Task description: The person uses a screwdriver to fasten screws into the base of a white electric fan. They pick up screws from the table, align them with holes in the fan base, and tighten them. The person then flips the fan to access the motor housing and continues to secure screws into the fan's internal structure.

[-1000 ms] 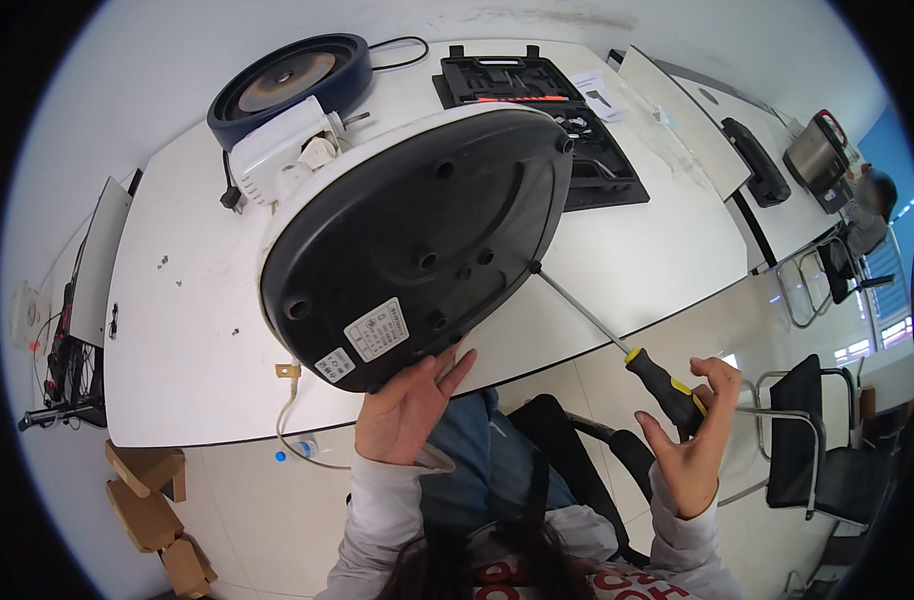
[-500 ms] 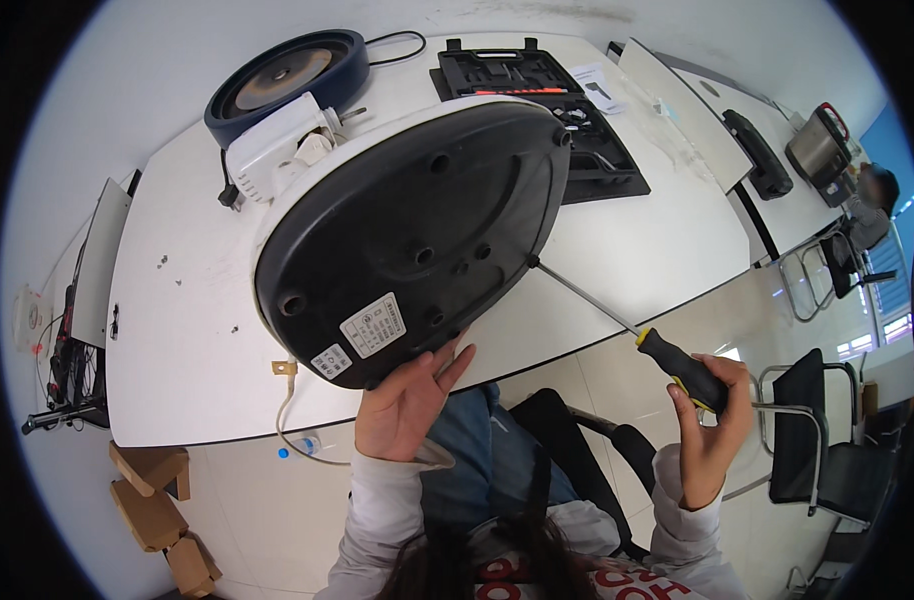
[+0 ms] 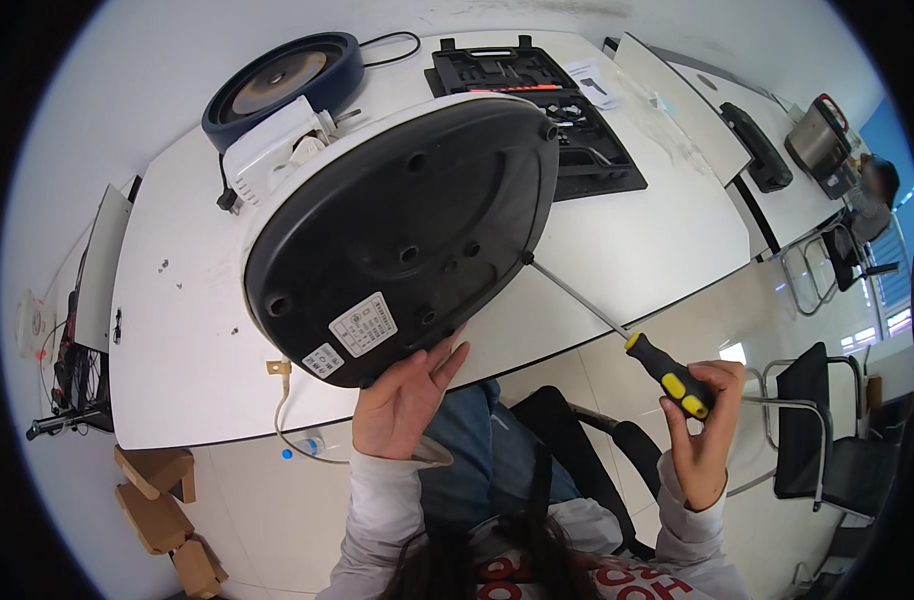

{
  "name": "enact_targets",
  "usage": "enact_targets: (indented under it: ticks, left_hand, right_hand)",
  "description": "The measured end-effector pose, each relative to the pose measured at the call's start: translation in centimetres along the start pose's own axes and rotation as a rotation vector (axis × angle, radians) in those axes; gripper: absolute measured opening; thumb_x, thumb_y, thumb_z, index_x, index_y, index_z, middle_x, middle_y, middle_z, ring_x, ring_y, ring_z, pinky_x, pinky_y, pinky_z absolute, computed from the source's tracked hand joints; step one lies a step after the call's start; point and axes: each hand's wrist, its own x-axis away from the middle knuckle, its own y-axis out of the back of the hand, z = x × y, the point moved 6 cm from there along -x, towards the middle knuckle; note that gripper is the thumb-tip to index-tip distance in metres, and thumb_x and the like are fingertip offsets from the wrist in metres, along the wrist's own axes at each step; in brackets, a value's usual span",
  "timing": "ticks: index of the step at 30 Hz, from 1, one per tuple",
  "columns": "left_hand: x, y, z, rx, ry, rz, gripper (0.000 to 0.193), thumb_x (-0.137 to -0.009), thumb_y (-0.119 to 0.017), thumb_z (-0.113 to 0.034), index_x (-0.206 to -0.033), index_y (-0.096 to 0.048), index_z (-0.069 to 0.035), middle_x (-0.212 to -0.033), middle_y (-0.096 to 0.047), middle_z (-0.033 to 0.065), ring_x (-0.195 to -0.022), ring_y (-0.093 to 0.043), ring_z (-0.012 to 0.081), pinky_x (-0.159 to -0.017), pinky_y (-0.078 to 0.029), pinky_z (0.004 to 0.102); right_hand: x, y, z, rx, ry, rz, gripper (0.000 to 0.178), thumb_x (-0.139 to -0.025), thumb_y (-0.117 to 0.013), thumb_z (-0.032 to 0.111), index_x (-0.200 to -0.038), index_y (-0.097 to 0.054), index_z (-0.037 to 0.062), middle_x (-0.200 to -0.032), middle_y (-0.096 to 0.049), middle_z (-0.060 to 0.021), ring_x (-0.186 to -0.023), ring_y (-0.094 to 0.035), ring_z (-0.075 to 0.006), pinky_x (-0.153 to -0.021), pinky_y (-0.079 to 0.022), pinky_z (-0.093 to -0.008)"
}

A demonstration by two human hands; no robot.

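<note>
A white appliance stands tilted on the table, its black base (image 3: 367,210) with round screw holes and white labels facing me. My left hand (image 3: 395,405), palm up, holds the base by its lower edge; some fingertips are hidden behind that edge. In my right hand (image 3: 705,435) is a screwdriver (image 3: 669,375) with a black and yellow handle, gripped between thumb and fingers. Its long shank runs up to the left, and the tip meets the base's right edge. A white housing (image 3: 272,150) with a metal shaft shows behind the base.
A dark blue round unit (image 3: 352,75) with a worn metal disc sits at the far left. Behind the base lies an open black tool case (image 3: 587,185). Small screws (image 3: 163,266) are scattered on the white table (image 3: 177,370). A cable with a brass lug (image 3: 277,368) hangs over the front edge.
The screwdriver handle has turned in my right hand, so its yellow patches now show. The base and the screwdriver have shifted slightly left. My left hand keeps its hold.
</note>
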Motion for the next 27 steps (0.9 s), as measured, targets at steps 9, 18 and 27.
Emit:
enact_targets:
  ticks: [9,18,27]
  left_hand:
    - [0.0,-0.2,0.0,0.003,0.017,0.015,0.054,-0.082,-0.042,0.004,-0.134,-0.027,-0.003,-0.137,-0.031,0.0206,-0.128,-0.027,0.041,-0.103,-0.03,0.0456]
    - [0.0,-0.1,-0.1,0.019,0.017,0.03,0.051,-0.081,-0.044,0.004,-0.131,-0.035,-0.003,-0.133,-0.039,0.0172,-0.126,-0.033,0.0351,-0.105,-0.025,0.0464]
    - [0.0,0.4,0.1,0.034,0.015,0.019,0.049,-0.081,-0.044,0.004,-0.129,-0.038,-0.003,-0.131,-0.042,0.0173,-0.126,-0.034,0.0355,-0.104,-0.026,0.0466]
  right_hand:
    - [-0.8,-0.2,0.1,0.0,-0.05,-0.045,0.035,-0.073,-0.057,-0.006,-0.106,-0.046,0.0,-0.1,-0.046,-0.0155,-0.086,-0.05,-0.0236,-0.066,-0.043,-0.0275]
    - [0.0,0.7,-0.7,-0.107,-0.111,-0.017,0.03,-0.075,-0.059,-0.001,-0.103,-0.047,-0.0004,-0.098,-0.049,-0.0148,-0.086,-0.05,-0.0232,-0.072,-0.042,-0.0293]
    - [0.0,-0.2,0.8,-0.168,-0.184,-0.01,0.045,-0.07,-0.059,-0.005,-0.112,-0.044,0.0039,-0.115,-0.038,-0.0158,-0.093,-0.052,-0.0271,-0.074,-0.045,-0.0294]
